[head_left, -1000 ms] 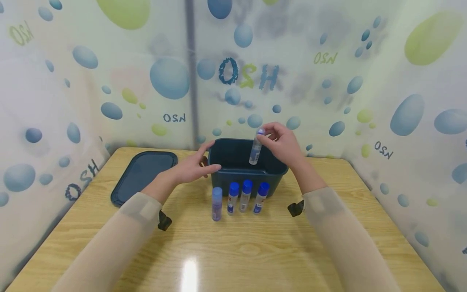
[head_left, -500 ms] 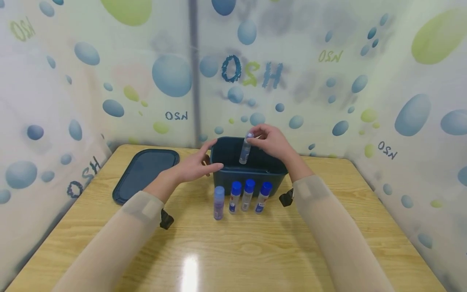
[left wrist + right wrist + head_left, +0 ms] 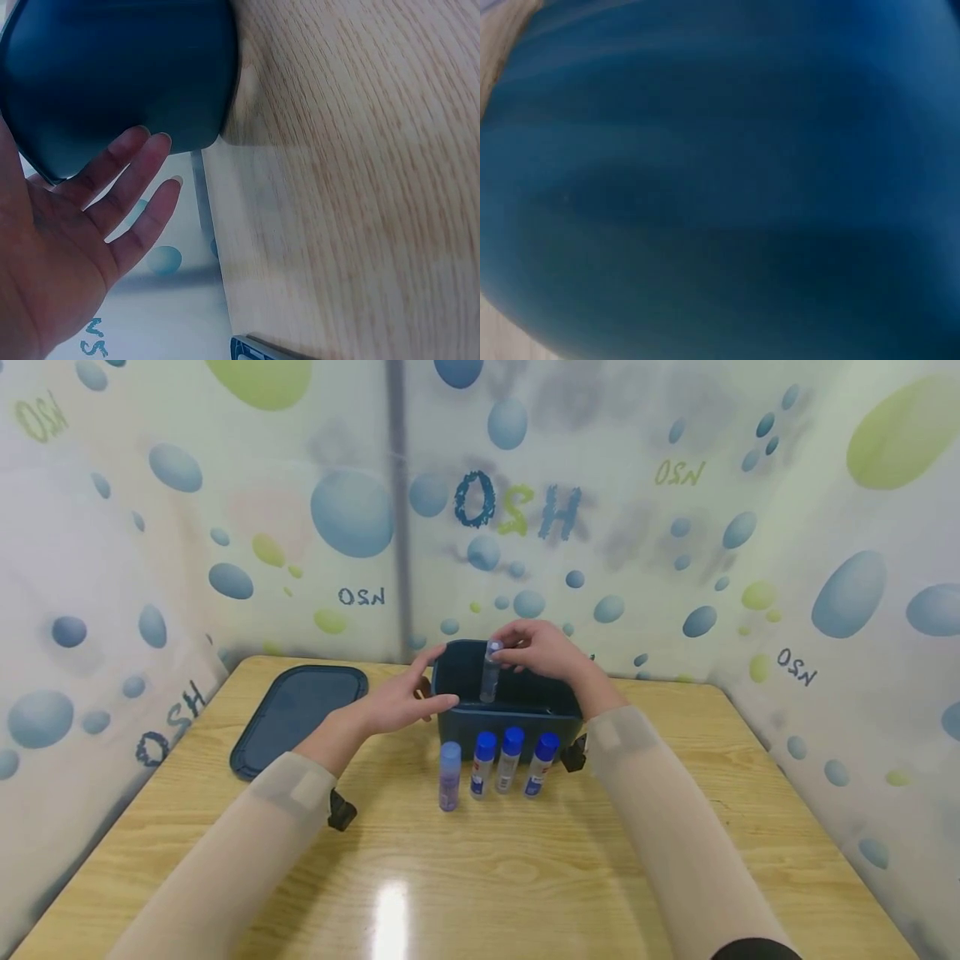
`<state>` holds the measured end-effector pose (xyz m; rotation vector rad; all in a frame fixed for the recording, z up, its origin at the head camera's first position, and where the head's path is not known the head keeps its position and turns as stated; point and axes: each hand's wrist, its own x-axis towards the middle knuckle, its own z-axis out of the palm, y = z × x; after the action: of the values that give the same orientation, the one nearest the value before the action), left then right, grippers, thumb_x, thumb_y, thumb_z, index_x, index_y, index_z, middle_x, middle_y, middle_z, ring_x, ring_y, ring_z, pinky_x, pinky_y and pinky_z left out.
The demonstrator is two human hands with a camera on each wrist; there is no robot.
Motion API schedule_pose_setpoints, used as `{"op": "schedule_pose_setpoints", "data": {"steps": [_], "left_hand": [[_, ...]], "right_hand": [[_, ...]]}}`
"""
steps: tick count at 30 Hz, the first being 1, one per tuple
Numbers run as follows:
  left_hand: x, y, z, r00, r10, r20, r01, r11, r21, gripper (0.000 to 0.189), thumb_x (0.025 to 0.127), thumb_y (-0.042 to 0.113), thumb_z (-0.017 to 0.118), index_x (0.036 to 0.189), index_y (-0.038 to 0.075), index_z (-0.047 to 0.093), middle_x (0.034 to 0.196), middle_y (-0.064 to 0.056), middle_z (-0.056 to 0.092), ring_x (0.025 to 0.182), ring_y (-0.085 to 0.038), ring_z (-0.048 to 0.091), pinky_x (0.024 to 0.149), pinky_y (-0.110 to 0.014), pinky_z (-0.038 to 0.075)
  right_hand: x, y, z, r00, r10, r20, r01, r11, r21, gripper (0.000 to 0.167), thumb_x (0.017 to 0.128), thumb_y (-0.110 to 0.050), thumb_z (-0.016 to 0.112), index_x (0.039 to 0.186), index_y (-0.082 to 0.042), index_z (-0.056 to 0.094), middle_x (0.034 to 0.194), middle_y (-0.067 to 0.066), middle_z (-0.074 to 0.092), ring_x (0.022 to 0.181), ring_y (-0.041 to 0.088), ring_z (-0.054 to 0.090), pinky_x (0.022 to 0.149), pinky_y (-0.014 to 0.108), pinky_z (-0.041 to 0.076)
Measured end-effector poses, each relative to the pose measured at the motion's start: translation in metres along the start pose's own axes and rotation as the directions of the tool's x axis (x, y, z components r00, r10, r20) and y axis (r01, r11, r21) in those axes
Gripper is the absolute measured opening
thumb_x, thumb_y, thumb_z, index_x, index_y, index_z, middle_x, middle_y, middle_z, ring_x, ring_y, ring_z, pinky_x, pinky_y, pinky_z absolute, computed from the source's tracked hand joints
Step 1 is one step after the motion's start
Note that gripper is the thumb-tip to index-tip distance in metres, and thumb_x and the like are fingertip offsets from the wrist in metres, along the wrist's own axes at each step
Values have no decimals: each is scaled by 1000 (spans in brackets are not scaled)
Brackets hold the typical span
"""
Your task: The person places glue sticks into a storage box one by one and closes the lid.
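My right hand (image 3: 543, 650) pinches a small clear bottle (image 3: 489, 682) near its top and holds it nearly upright inside the dark blue plastic bin (image 3: 467, 722). At the bin's left end is my left hand (image 3: 397, 697), thumb near the front rim and forefinger toward the back one. The left wrist view shows that hand (image 3: 82, 232) with fingers extended against the bin wall (image 3: 120, 75). Blue bin surface (image 3: 705, 172) fills the right wrist view, hiding the right hand there. Several bottles stand before the bin: a pale purple one (image 3: 449, 781) and clear ones with blue caps (image 3: 482, 768).
A dark blue lid (image 3: 296, 718) lies flat at the left on the wooden table (image 3: 480, 885). Curtains (image 3: 285, 510) with printed bubbles enclose the back and both sides.
My right hand has carried the bottle leftward inside the bin and slightly lower. The left hand and the standing bottles hold their places.
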<state>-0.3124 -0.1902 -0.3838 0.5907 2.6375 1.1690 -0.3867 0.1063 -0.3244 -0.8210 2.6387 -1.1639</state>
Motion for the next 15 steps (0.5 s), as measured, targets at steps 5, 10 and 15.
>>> {"op": "schedule_pose_setpoints", "data": {"steps": [5, 10, 15], "left_hand": [[1, 1, 1, 1000, -5, -8, 5, 1000, -4, 100, 104, 65, 66, 177, 40, 2, 114, -12, 69, 102, -35, 74, 84, -41, 59], [2, 0, 1, 1000, 2, -7, -2, 1000, -2, 100, 104, 65, 65, 177, 41, 1, 114, -13, 69, 101, -34, 74, 84, -42, 59], [2, -2, 1, 1000, 5, -3, -5, 1000, 4, 98, 105, 65, 64, 176, 41, 0, 114, -14, 69, 102, -33, 74, 85, -41, 58]], "right_hand": [[3, 5, 5, 1000, 0, 23, -1, 999, 53, 32, 105, -24, 76, 133, -9, 74, 124, 14, 78, 106, 33, 76, 100, 60, 61], [5, 12, 12, 999, 21, 38, -24, 997, 79, 30, 106, -24, 76, 132, -10, 74, 124, 13, 78, 105, 31, 77, 100, 59, 61], [7, 17, 18, 998, 13, 66, -19, 996, 83, 29, 107, -19, 74, 133, -7, 74, 123, 15, 79, 104, 33, 78, 97, 55, 63]]}}
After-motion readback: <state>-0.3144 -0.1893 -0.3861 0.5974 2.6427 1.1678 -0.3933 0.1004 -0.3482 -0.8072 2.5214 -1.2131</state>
